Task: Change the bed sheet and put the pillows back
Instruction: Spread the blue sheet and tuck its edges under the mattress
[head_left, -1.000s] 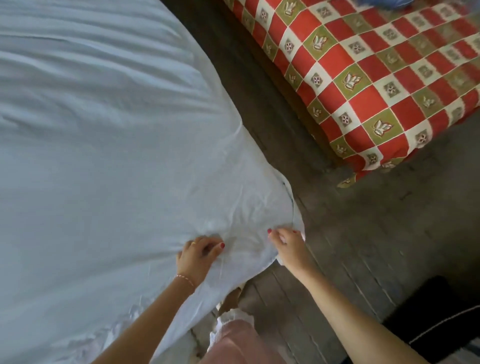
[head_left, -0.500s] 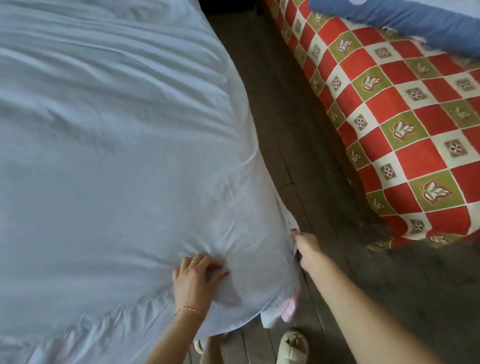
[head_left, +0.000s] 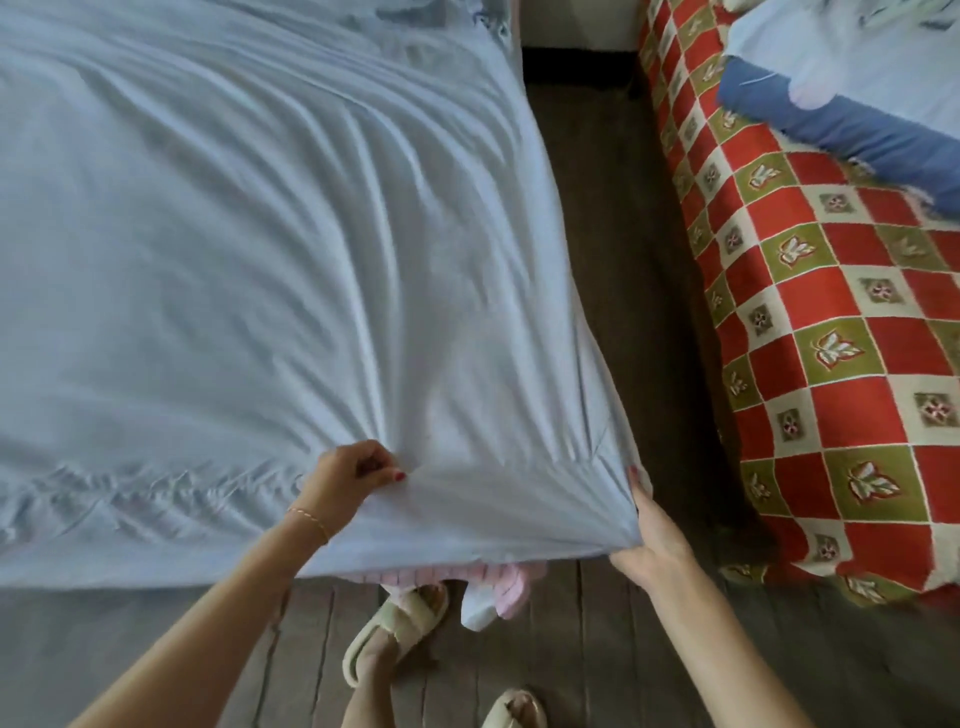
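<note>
Stood at the foot corner of a mattress covered by a pale blue bed sheet (head_left: 249, 270), spread across the whole top and creased in long folds fanning out from the near right corner. Left hand (head_left: 348, 475) lay on the top surface near the foot edge, wrist cocked back, fingers curled into a fist around a bunch of the fabric, thumb with red polish pressed against the gathered cloth; thin gold bracelet (head_left: 310, 519) at the wrist, forearm reaching up from the lower left. Right hand (head_left: 652, 535) set against the corner itself, palm toward the mattress side, fingers wrapped under the sheet's hem and mostly hidden by it, one red-nailed fingertip showing at the top of the corner; grip closed on the stretched edge, though how tightly could not be told. Pink striped fabric (head_left: 498, 577) hung below the sheet at the foot edge. Beige slippers (head_left: 400, 623) on the dark wooden floor (head_left: 613, 291). To the right, across the gap of floor, a red and olive checked bedspread (head_left: 831, 332) bearing a dark blue cloth (head_left: 852, 130).
</note>
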